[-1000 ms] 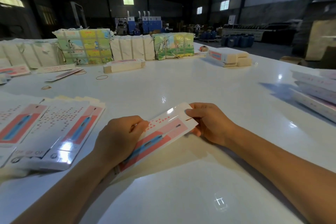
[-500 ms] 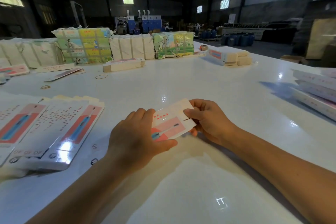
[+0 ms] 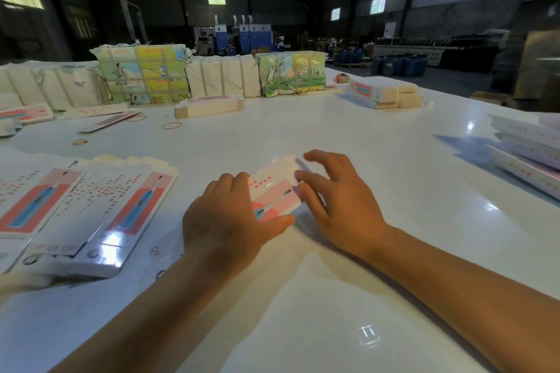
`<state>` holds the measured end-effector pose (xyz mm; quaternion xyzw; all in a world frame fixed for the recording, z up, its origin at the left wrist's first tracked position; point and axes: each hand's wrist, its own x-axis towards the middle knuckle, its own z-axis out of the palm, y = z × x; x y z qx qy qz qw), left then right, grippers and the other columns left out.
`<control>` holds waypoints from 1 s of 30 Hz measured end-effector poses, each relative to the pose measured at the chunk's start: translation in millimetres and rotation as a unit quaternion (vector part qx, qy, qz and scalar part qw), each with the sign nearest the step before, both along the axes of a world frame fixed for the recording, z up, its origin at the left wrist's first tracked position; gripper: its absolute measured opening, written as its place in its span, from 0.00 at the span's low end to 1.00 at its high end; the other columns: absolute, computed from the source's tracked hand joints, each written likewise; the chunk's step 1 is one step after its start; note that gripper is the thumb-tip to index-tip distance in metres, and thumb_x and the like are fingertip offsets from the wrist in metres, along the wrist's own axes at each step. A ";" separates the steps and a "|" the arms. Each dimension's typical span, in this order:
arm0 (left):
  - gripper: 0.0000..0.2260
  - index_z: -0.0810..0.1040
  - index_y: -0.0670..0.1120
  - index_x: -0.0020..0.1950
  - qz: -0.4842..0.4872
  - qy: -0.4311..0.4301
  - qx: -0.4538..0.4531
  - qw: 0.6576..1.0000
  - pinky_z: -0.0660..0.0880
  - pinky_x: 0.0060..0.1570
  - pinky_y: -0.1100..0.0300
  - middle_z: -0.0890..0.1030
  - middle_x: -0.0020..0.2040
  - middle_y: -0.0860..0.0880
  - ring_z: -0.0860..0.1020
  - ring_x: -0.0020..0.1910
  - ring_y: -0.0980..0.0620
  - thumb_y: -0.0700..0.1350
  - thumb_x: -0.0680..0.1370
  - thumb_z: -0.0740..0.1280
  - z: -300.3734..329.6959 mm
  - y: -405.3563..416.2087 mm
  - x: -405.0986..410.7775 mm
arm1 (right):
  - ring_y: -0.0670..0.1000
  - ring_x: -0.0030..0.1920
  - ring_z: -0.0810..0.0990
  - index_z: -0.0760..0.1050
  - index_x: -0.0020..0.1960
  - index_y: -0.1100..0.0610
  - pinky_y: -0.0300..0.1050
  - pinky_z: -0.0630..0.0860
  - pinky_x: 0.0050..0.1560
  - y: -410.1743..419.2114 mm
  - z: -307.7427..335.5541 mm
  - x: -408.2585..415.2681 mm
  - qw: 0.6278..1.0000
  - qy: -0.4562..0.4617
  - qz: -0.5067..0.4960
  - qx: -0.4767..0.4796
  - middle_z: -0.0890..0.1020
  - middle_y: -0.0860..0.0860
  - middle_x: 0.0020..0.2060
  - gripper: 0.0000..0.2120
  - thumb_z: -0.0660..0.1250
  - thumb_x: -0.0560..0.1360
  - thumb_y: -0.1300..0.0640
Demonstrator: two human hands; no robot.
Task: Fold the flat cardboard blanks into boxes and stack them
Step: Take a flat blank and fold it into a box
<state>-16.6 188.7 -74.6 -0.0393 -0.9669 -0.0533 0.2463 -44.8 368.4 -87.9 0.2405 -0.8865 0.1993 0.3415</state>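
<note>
Gleaming glossy rectangular carton [image 3: 274, 191], half-covered

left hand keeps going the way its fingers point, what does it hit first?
The left hand already rests on the box. Beyond it the way looks free across bare table, towards the wrapped bundle, though depth is unclear.

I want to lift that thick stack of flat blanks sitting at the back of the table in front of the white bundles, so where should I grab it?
Judging by its long, low shape, grip the stack of flat blanks at mid-length from above, thumb on the near long edge and fingers on the far one, squeezing the layers together so they don't fan.
</note>
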 end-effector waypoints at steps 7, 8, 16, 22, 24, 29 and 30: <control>0.35 0.66 0.50 0.64 0.026 0.029 -0.011 0.999 0.71 0.41 0.63 0.74 0.53 0.51 0.73 0.49 0.53 0.73 0.68 0.56 -3.6 2.7 0.3 | 0.52 0.63 0.72 0.81 0.56 0.60 0.45 0.70 0.62 -12.5 -2.9 2.2 0.983 -0.116 0.079 -0.116 0.75 0.52 0.62 0.10 0.64 0.78 0.60; 0.35 0.66 0.50 0.64 0.028 0.035 -0.017 0.999 0.71 0.42 0.64 0.74 0.54 0.51 0.73 0.49 0.54 0.73 0.68 0.56 -2.8 3.3 -0.5 | 0.50 0.65 0.70 0.80 0.58 0.59 0.43 0.69 0.64 -14.2 -1.4 2.2 0.969 -0.154 0.090 -0.168 0.73 0.50 0.64 0.11 0.64 0.78 0.60; 0.33 0.73 0.42 0.58 0.029 0.071 -0.053 0.996 0.64 0.36 0.60 0.77 0.47 0.45 0.75 0.43 0.47 0.69 0.70 0.60 5.3 14.8 -0.9 | 0.42 0.64 0.66 0.78 0.60 0.60 0.26 0.65 0.59 -26.5 -0.3 0.6 0.937 -0.222 0.054 -0.262 0.69 0.45 0.64 0.13 0.64 0.77 0.62; 0.31 0.77 0.38 0.49 0.009 0.111 -0.062 0.992 0.70 0.30 0.58 0.77 0.37 0.43 0.75 0.33 0.45 0.66 0.66 0.66 2.9 13.6 -2.0 | 0.53 0.43 0.78 0.79 0.48 0.58 0.42 0.68 0.39 -22.0 7.9 -2.1 0.751 -0.394 0.161 -0.504 0.84 0.54 0.48 0.09 0.65 0.72 0.69; 0.33 0.78 0.38 0.49 -0.001 0.110 -0.060 0.992 0.69 0.30 0.59 0.77 0.37 0.43 0.75 0.33 0.45 0.66 0.62 0.71 2.2 15.2 -3.0 | 0.56 0.44 0.79 0.79 0.47 0.60 0.45 0.69 0.44 -17.9 9.0 -4.0 0.734 -0.408 0.174 -0.515 0.84 0.55 0.44 0.08 0.64 0.72 0.68; 0.36 0.76 0.40 0.57 -0.023 0.078 -0.015 0.997 0.68 0.35 0.60 0.78 0.44 0.43 0.76 0.40 0.45 0.69 0.65 0.66 4.1 8.3 -6.2 | 0.65 0.56 0.77 0.81 0.53 0.61 0.51 0.77 0.51 -18.3 7.6 -6.1 0.759 -0.415 0.192 -0.463 0.75 0.56 0.63 0.14 0.68 0.69 0.72; 0.37 0.74 0.42 0.60 -0.023 0.068 -0.008 0.997 0.68 0.36 0.60 0.78 0.47 0.45 0.75 0.42 0.46 0.71 0.66 0.61 4.5 4.5 -6.7 | 0.64 0.59 0.76 0.81 0.52 0.60 0.58 0.76 0.58 -16.5 8.9 -6.5 0.763 -0.418 0.200 -0.451 0.72 0.53 0.65 0.14 0.69 0.69 0.71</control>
